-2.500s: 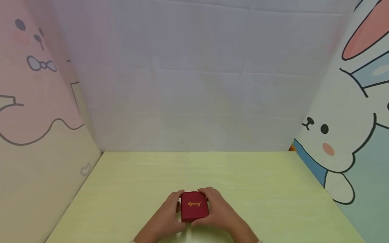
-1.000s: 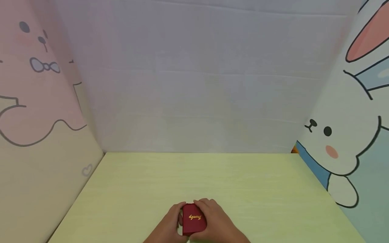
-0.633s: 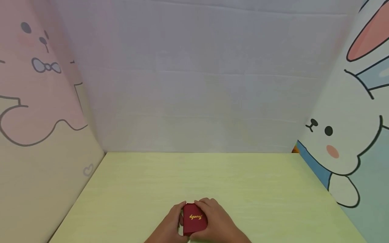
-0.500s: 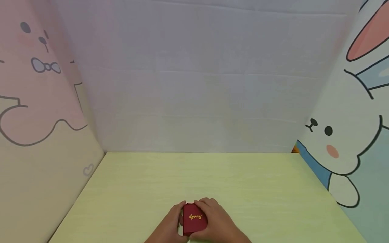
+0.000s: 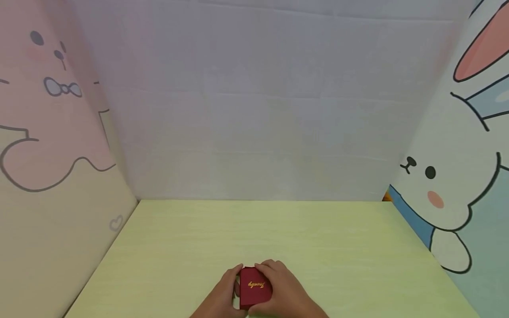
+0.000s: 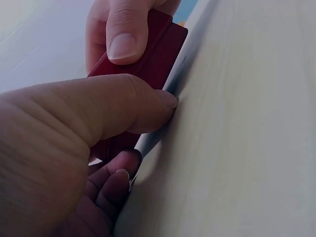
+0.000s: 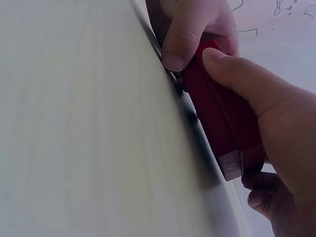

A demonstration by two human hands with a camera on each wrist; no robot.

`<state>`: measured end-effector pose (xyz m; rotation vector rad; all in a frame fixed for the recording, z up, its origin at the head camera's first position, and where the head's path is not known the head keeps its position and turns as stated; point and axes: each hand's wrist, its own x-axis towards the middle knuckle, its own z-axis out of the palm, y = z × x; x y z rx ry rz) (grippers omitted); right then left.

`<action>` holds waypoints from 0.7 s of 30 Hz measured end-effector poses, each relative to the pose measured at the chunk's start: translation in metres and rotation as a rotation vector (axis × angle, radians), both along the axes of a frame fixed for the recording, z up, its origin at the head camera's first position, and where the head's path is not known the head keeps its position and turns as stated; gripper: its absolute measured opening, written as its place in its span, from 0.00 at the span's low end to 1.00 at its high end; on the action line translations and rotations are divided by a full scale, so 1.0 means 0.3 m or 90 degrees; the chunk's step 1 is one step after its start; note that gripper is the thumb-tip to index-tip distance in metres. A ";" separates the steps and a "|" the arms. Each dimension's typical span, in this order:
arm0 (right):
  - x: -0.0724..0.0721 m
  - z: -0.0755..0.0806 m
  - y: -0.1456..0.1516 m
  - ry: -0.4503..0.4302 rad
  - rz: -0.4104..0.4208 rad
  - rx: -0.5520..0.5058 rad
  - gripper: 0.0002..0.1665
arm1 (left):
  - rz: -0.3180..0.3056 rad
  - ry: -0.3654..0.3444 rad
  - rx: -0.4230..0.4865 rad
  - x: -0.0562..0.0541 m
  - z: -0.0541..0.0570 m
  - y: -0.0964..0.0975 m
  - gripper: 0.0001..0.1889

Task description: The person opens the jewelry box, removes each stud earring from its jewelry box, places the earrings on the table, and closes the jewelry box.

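Observation:
A small dark red jewelry box with gold lettering, upside down in the head view, is between both hands at the near middle of the table. A seam runs along its side in the wrist views, between lid and base. My left hand grips the box's left side; its thumb lies low on the near side, close to the tabletop. My right hand wraps the right side and covers part of the top, its thumb pressing on the lid part. Whether the box touches the table is hard to tell.
The pale yellow-green table reaches back to a plain light cloth wall. A pink and cream printed panel stands along the left, a rabbit-printed panel along the right.
Over the earlier frames the box and both hands came nearer to me, and my right hand now covers more of the box's top. In the last second they have hardly moved.

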<state>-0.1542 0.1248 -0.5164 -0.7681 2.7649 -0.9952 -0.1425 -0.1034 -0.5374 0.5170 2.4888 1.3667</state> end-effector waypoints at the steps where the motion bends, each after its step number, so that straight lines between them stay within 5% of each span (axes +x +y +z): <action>1: 0.001 0.000 0.000 0.004 0.000 -0.001 0.56 | -0.001 0.002 0.000 -0.001 -0.001 0.000 0.55; 21: -0.001 0.011 0.004 -0.010 0.004 -0.016 0.57 | 0.003 -0.024 -0.010 -0.005 0.007 0.002 0.55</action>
